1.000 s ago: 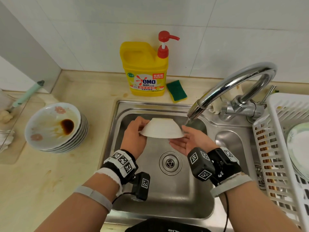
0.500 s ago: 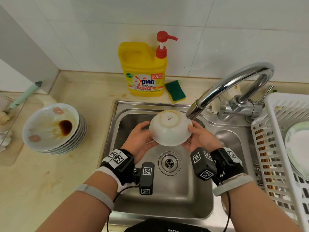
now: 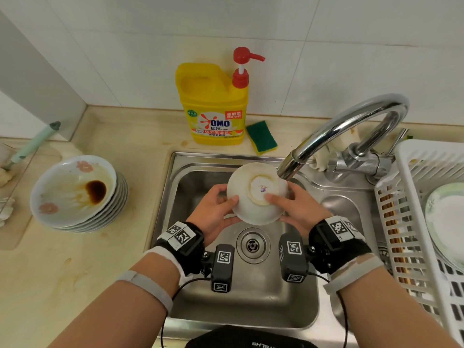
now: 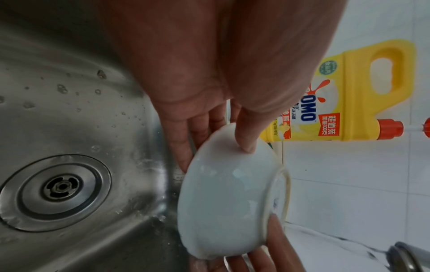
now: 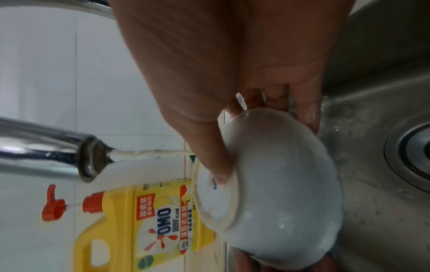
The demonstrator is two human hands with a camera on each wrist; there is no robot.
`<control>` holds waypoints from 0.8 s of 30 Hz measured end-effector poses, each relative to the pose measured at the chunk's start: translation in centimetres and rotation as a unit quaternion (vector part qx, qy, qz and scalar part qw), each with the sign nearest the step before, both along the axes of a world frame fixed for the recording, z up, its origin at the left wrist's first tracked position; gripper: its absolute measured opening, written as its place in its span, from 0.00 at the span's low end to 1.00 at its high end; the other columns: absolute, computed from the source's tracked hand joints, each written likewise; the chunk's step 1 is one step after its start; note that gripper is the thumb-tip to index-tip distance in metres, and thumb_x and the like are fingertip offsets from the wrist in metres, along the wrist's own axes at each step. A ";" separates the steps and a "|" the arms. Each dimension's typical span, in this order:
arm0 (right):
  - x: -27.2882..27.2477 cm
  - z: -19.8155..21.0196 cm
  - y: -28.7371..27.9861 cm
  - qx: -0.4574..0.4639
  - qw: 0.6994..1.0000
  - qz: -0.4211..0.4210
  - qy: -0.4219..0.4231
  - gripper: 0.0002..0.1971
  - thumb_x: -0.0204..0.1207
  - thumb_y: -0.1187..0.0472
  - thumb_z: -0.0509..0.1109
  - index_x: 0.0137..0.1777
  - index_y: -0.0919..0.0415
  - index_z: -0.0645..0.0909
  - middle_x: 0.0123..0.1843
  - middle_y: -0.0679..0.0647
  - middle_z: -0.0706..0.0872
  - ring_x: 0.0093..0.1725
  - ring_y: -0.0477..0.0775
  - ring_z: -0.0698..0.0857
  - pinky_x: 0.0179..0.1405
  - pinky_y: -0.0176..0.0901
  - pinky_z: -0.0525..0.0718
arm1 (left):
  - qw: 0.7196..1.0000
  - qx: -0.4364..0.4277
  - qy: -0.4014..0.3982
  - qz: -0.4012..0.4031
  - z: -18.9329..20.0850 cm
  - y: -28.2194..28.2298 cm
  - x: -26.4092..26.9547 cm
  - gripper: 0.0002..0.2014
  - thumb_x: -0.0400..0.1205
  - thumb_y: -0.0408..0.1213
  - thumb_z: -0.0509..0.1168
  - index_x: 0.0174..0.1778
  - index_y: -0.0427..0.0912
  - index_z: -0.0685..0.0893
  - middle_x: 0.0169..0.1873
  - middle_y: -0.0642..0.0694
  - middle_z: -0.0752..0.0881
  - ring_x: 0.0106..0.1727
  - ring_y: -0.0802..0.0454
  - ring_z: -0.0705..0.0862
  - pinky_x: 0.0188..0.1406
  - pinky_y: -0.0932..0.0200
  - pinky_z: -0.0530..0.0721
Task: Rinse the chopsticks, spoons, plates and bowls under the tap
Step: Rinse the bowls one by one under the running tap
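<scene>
A person's left hand point(image 3: 213, 212) and right hand point(image 3: 298, 209) are gripping a white bowl point(image 3: 256, 194) from either side, holding it upside down and tilted over the steel sink point(image 3: 175, 222), its foot ring facing up toward the head camera. The left thumb point(image 4: 245, 132) is pressing on the bowl's outer wall while the left fingers are reaching under the rim. The right thumb point(image 5: 216, 165) is lying across the foot ring, with the right fingers curling beneath the rim on the far side. Both hands are closing on the bowl; neither is holding anything else.

The drain point(image 3: 252, 245) is sitting below the bowl, between the two wrists. Droplets are beading on the sink floor in the left wrist view.

Just beyond the bowl, the chrome tap point(image 3: 334, 136) is arching in from the right, its spout ending just above the bowl's far right edge. In the right wrist view a stream of water point(image 5: 144, 156) is running from the spout onto the bowl's base beside the thumb.

To the left, on the counter point(image 3: 62, 259), a stack of dirty bowls point(image 3: 75, 194) is standing, the top one holding a dark pool of sauce. To the right, a white rack point(image 3: 414, 222) is holding a plate point(image 3: 447, 219) and chopsticks point(image 3: 391, 222).

Against the tiled wall, a yellow soap bottle point(image 3: 216, 106) with a red pump is standing behind the sink, a green sponge point(image 3: 261, 136) lying just beside it.
</scene>
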State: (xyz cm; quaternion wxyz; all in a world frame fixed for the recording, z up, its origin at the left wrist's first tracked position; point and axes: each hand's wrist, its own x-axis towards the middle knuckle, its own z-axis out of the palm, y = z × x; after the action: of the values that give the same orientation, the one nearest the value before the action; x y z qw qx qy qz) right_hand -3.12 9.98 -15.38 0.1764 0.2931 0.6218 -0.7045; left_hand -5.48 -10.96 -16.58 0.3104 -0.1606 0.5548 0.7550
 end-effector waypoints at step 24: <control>-0.4 -0.4 0.2 0.043 0.997 -0.059 -0.003 0.22 0.80 0.47 0.76 0.70 0.51 0.77 0.69 0.54 0.84 0.64 0.57 0.86 0.63 0.70 0.86 | 1.000 -0.003 0.017 -0.026 0.1 0.6 0.5 0.18 0.86 0.31 0.69 0.71 0.37 0.74 0.60 0.32 0.88 0.55 0.40 0.91 0.51 0.46 0.92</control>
State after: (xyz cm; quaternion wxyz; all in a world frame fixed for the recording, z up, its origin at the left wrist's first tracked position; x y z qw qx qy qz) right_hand -3.52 10.18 -15.79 0.1237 0.3387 0.6324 -0.6856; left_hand -4.99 -10.32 -16.51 0.3194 -0.1342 0.5663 0.7478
